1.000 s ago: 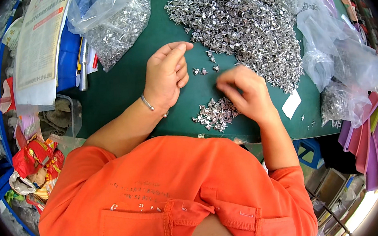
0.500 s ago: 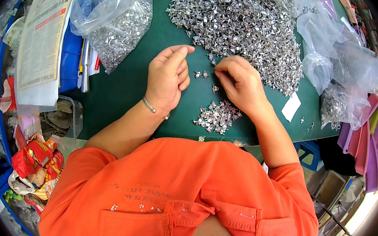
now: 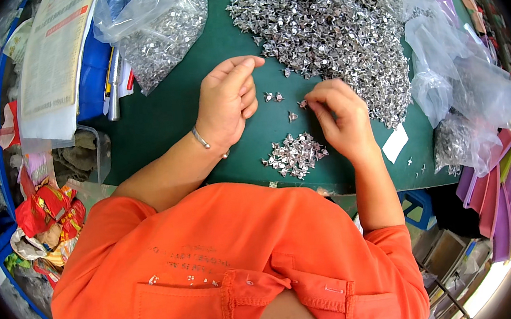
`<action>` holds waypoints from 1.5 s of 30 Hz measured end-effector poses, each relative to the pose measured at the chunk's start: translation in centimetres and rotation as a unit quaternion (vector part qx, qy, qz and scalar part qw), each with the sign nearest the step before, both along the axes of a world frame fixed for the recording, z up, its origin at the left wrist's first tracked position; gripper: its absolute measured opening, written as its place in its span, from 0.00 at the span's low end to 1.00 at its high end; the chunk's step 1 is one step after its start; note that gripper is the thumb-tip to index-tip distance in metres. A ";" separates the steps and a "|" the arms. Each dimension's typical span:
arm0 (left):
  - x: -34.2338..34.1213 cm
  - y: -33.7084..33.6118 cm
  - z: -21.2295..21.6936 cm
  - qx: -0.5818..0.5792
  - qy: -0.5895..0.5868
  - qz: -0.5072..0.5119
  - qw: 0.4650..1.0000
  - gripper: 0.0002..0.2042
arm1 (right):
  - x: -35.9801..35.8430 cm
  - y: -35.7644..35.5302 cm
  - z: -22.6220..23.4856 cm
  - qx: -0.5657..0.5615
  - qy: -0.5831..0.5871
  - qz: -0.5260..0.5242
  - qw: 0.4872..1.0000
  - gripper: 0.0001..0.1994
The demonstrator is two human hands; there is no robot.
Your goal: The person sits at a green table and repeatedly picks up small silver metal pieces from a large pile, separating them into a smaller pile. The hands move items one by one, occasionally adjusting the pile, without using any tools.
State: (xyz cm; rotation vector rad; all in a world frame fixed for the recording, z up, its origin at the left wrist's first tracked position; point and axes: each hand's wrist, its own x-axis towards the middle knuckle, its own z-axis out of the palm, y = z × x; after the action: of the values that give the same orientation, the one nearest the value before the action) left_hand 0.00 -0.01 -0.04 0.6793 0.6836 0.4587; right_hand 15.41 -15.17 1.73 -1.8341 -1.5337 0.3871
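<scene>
- Head view: the right hand [image 3: 340,117] has come back from the small near pile [image 3: 295,154] toward the edge of the large heap [image 3: 330,35] of small silver metal parts. Its fingertips are now pinched together on, or right at, one loose part [image 3: 303,103]; whether the part is lifted off the bench [image 3: 165,116] cannot be told.
- The left hand [image 3: 228,100] has barely shifted. It rests on its edge on the green surface, fingers loosely curled, nothing clamped in it, with two stray parts [image 3: 273,97] just beside its fingertips.
- The small near pile lies between both wrists, close to the bench's near edge, well apart from the large heap.
- Judgement: the change reads as a pick-one-at-a-time cycle, heap to small pile. Sorting is at an early stage, since the heap far outweighs the pile.
- A clear bag of the same parts [image 3: 157,27] lies at the far left, untouched.
</scene>
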 end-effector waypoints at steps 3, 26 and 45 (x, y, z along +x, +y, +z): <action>0.0 0.0 -0.1 0.002 -0.001 -0.001 1.000 0.11 | -0.8 0.0 -0.5 0.019 -0.045 0.116 0.992 0.09; -0.2 0.6 -0.6 -0.097 -0.027 -0.063 0.993 0.14 | -0.8 -0.7 -0.8 0.005 0.056 -0.142 0.988 0.06; -0.1 0.1 -0.8 -0.099 -0.040 0.008 0.994 0.13 | -2.2 -1.4 -2.1 0.058 -0.025 -0.045 0.997 0.11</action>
State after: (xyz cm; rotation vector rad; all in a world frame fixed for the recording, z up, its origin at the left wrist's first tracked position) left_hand -0.11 0.12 -0.81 0.4659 0.6490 0.4251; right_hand 13.17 -16.53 -0.33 -1.8272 -1.4692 0.2058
